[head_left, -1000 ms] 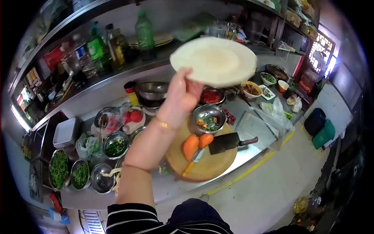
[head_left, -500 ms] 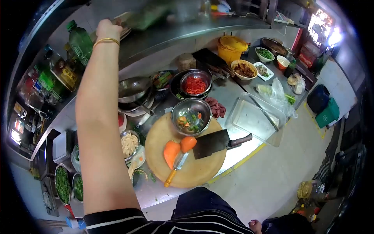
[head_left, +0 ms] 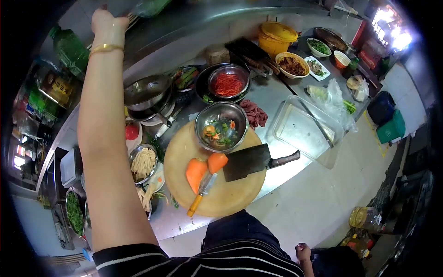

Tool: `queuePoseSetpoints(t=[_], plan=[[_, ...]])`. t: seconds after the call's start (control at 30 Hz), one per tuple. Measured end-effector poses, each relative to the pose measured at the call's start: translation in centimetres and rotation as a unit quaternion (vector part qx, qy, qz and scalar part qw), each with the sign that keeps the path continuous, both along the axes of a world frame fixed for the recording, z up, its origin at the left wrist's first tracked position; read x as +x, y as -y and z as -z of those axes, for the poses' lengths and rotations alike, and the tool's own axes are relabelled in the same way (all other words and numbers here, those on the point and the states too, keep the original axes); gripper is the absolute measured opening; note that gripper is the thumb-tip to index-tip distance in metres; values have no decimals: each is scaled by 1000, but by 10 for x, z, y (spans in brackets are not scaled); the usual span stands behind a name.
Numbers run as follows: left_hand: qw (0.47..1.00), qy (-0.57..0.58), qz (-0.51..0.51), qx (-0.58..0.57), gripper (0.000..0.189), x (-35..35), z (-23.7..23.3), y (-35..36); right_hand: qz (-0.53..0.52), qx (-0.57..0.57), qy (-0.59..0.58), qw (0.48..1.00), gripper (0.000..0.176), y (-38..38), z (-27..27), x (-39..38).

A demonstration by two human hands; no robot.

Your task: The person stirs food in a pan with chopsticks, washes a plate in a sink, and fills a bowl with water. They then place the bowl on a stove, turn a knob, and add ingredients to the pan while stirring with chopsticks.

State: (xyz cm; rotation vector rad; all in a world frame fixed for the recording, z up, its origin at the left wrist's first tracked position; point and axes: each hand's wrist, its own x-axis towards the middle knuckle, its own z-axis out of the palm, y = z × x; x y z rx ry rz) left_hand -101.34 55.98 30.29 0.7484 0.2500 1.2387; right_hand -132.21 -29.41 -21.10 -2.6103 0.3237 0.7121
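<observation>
My left hand (head_left: 109, 25), with a gold bangle at the wrist, reaches up to the shelf at upper left. It is beside the edges of stacked plates (head_left: 133, 20); its fingers are mostly hidden near the frame's top. Low at my right side hangs my right hand (head_left: 303, 252), fingers loosely curled and nothing visible in them. On the round cutting board (head_left: 235, 201) lie two orange carrot pieces (head_left: 197, 171), a small peeling knife (head_left: 201, 194) with a yellow handle, and a cleaver (head_left: 247, 164). A steel bowl (head_left: 221, 127) with vegetable scraps rests on the board's far edge.
Behind the board sit a bowl of red shreds (head_left: 228, 84) and a wok (head_left: 146, 92). A clear plastic tray (head_left: 304, 131) stands right. Pale strips fill a bowl (head_left: 143, 164) at left. Green bottles (head_left: 69, 51) line the upper left; a yellow bucket (head_left: 277, 37) is at the back.
My left hand has moved up and left along the shelf. My right hand shows more fully at the bottom. The view has shifted slightly; the things on the board lie as before.
</observation>
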Motion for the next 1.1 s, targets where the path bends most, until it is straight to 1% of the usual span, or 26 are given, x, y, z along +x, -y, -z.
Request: queuePoseSetpoints(t=[0.03, 0.07, 0.1, 0.13, 0.17, 0.2, 0.23, 0.27, 0.3, 0.37, 0.4, 0.43, 0.53, 0.63, 0.7, 0.77, 0.8, 0.83, 0.87, 0.9, 0.93, 0.97, 1.0, 1.03, 1.07, 1.1], plan=[[998, 9, -1, 54, 43, 1, 12, -8, 6, 6, 8, 1000, 36, -3, 1, 0], [990, 6, 22, 139, 42, -7, 27, 7, 16, 2, 2, 1000, 36, -3, 1, -1], [970, -26, 71, 231, 38, -23, 42, 66, 23, -1, -4, 1000, 35, -4, 4, -2], [938, -51, 113, 325, 34, -40, 55, 129, 27, -1, -9, 1000, 35, -6, 7, -1], [924, -73, 205, 315, 26, -47, 90, 150, 28, 7, -12, 1000, 35, -8, 11, -2], [889, -151, 292, 320, 25, -60, 120, 177, 31, 13, -15, 999, 35, -5, 17, -6], [848, -212, 355, 331, 28, -69, 161, 194, 37, 16, -18, 999, 35, 3, 24, -15], [811, -280, 386, 339, 32, -79, 206, 204, 11, 10, -19, 1000, 35, 19, 45, -25], [773, -352, 396, 350, 31, -89, 236, 218, 13, 2, -32, 999, 35, 18, 37, -23], [774, -408, 446, 189, 29, -102, 292, 226, 31, -14, -61, 998, 35, 12, 23, -25], [789, -419, 422, 153, 29, -106, 306, 232, 9, -27, -46, 999, 36, 16, 26, -27], [802, -432, 396, 116, 28, -109, 315, 237, -3, -47, -57, 997, 38, 19, 24, -27], [830, -402, 383, 50, 25, -107, 324, 255, 26, -35, -65, 997, 40, 21, 20, -24], [834, -368, 412, 7, 24, -101, 326, 295, 40, -26, -88, 995, 40, 10, 5, -1], [797, -371, 478, 9, 24, -106, 324, 329, 47, -26, -108, 993, 42, -12, -15, 22], [733, -389, 557, 45, 26, -115, 328, 360, 56, 26, -93, 994, 44, -13, -5, 36], [716, -397, 570, 67, 23, -124, 329, 377, 59, 53, -85, 993, 45, -10, 8, 43], [686, -392, 611, 51, 26, -133, 348, 389, 65, 113, -52, 990, 43, -10, 22, 56], [644, -426, 635, 16, 29, -139, 338, 402, 72, 174, -19, 982, 42, -14, 24, 70], [629, -431, 647, 22, 29, -146, 344, 410, 138, 256, -38, 956, 39, -12, 25, 85], [612, -436, 659, 28, 30, -152, 352, 418, 203, 335, -57, 918, 37, -30, 2, 121], [595, -442, 670, 34, 30, -156, 358, 427, 242, 378, -48, 892, 34, -34, 2, 147], [591, -451, 668, 27, 30, -158, 358, 435, 270, 414, -34, 869, 37, -42, -6, 178], [588, -460, 665, 19, 31, -159, 356, 443, 289, 435, -27, 852, 42, -53, -27, 210], [588, -469, 659, 11, 31, -158, 355, 452, 297, 449, -13, 843, 42, -61, -40, 240], [598, -467, 652, 11, 31, -155, 355, 460, 318, 475, 8, 821, 40, -68, -52, 268]])
